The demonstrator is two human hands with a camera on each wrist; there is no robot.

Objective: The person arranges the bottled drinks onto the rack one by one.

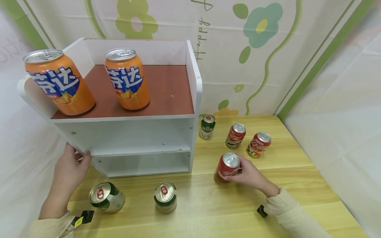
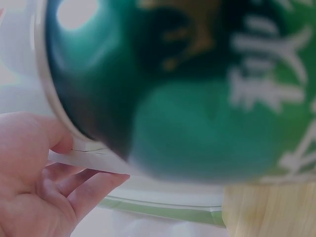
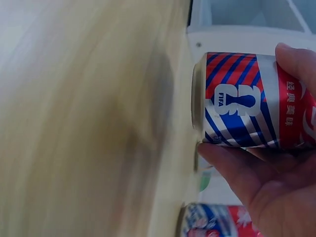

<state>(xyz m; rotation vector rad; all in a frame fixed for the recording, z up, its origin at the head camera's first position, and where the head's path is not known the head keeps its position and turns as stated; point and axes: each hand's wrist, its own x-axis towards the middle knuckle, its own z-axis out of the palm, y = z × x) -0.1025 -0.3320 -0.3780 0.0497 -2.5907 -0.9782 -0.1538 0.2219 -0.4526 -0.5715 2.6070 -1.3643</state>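
My right hand [image 1: 251,177] grips a red cola can [image 1: 222,172], standing or held just over the wooden table to the right of the shelf. In the right wrist view the can [image 3: 239,101] shows a FIFA emblem, with thumb and fingers on opposite sides of it. At the left, my left hand [image 1: 69,168] pinches the side panel of a small white shelf [image 1: 143,137] between thumb and fingers. A green can [image 2: 197,123] blocks much of the left wrist view. Two orange soda cans [image 1: 66,87] stand on the shelf's brown top.
Two green-and-gold cans [image 1: 165,198] stand in front of the shelf. Another small green can [image 1: 207,127] is beside its right wall. Two more red cans [image 1: 259,144] stand at the back right of the table [image 1: 288,185]. Patterned cloth [image 1: 226,29] hangs behind.
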